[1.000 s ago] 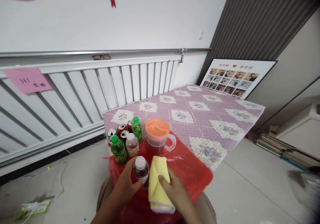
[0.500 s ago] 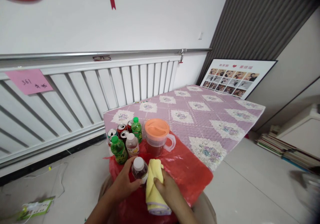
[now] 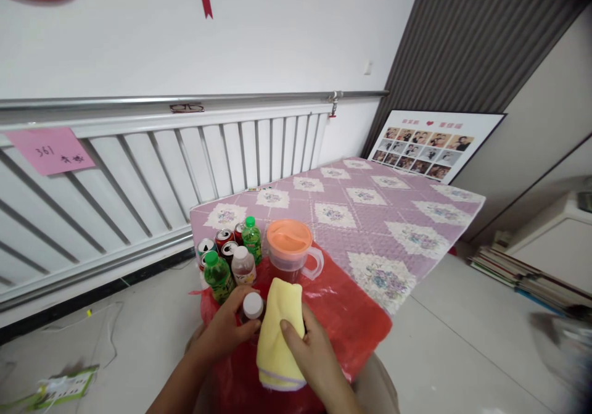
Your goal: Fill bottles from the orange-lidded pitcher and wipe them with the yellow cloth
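My left hand (image 3: 231, 321) is closed round a small clear bottle (image 3: 253, 307) with a white cap, which stands upright near the table's front edge. In my right hand (image 3: 312, 349) is a folded yellow towel (image 3: 281, 327) with a pale purple stripe along its lower end. The towel leans over the bottle's right side and hides part of it. Just beyond the towel stands a clear plastic pitcher (image 3: 287, 264) with an orange lid (image 3: 289, 238) and dark contents. Beneath everything lies a red plastic sheet (image 3: 346, 309).
Left of the pitcher cluster a white-capped bottle (image 3: 243, 266), two green-capped bottles, one of them in front (image 3: 218, 276), and several opened cans (image 3: 225, 237). A purple flowered cloth (image 3: 335, 214) covers the table. Behind it are a white radiator (image 3: 272, 149) and a leaning photo board (image 3: 430, 142).
My right hand has brought the towel left and up, against the bottle and partly over it. The bottle in my left hand has shifted slightly left.
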Available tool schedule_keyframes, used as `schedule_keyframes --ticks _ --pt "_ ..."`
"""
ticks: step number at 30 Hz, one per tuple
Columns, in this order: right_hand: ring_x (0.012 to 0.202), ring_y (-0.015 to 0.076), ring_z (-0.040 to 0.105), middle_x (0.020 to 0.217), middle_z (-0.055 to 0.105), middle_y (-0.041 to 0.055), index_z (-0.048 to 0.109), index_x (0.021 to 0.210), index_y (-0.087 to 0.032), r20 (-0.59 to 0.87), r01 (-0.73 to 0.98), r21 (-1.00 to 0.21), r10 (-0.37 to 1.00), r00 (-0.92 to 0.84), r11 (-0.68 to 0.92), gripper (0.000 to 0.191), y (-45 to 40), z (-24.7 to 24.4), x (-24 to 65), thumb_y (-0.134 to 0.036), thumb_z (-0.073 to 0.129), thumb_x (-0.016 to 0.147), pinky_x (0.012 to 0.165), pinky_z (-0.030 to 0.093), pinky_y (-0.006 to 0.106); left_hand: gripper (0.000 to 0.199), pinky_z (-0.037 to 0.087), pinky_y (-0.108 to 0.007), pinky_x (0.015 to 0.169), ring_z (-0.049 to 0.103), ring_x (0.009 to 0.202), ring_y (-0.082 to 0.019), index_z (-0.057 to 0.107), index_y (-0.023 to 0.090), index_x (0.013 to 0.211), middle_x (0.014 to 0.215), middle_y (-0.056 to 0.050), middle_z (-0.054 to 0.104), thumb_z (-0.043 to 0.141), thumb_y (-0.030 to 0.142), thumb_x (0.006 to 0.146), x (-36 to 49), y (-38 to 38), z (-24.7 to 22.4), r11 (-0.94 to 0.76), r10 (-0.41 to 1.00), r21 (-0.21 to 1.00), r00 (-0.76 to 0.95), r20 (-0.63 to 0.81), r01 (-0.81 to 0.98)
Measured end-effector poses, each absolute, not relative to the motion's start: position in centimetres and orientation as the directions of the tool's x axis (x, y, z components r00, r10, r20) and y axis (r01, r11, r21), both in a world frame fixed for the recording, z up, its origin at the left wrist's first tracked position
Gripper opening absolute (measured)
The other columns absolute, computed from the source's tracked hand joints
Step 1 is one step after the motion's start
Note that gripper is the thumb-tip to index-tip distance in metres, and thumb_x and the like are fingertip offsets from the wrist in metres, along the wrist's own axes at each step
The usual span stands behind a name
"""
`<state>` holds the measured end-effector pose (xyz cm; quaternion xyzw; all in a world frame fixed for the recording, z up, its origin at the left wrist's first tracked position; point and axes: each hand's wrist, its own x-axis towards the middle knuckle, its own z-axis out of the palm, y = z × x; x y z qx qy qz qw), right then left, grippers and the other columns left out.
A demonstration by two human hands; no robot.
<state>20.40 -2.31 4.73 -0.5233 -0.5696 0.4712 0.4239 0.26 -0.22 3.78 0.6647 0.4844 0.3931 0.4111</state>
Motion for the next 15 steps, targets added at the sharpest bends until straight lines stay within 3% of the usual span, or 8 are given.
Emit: schedule_keyframes --ticks 6,12,15 --pt "0.09 0.0243 0.07 0.103 0.073 0.0096 0.06 0.113 -0.016 -0.059 0.339 -0.94 0.996 -0.066 -0.033 0.034 -1.6 2.5 20.2 -0.033 0.048 0.086 0.077 0.055 0.033 0.043 0.045 -0.044 0.099 0.056 0.111 -0.028 0.055 0.019 0.114 0.116 -0.009 0.058 0.063 0.014 0.072 0.8 -1.1 2.7 -0.195 0.981 0.903 0.088 0.174 0.382" --pt "0.102 0.0266 0.067 0.113 0.071 0.0137 0.062 0.116 -0.013 -0.059 0.407 -0.913 0.991 -0.116 -0.007 0.038 -1.5 0.0 20.9 -0.025 0.053 0.081 0.09 0.05 0.038 0.072 0.033 -0.046 0.113 0.044 0.131 -0.03 0.041 0.024 0.135 0.14 -0.01 0.048 0.071 0.015 0.07 -0.6 -1.7 3.7 -0.187 0.956 0.916 0.279 0.087 0.356" --pt "0.104 0.0276 0.066 0.115 0.07 0.0153 0.061 0.118 -0.011 -0.056 0.422 -0.907 0.992 -0.111 -0.004 0.04 -1.5 0.6 20.9 -0.025 0.052 0.081 0.091 0.049 0.039 0.074 0.03 -0.046 0.116 0.042 0.134 -0.029 0.037 0.025 0.139 0.145 -0.01 0.046 0.066 0.01 0.073 -1.0 -1.9 3.3 -0.169 0.952 0.919 0.3 0.059 0.357"
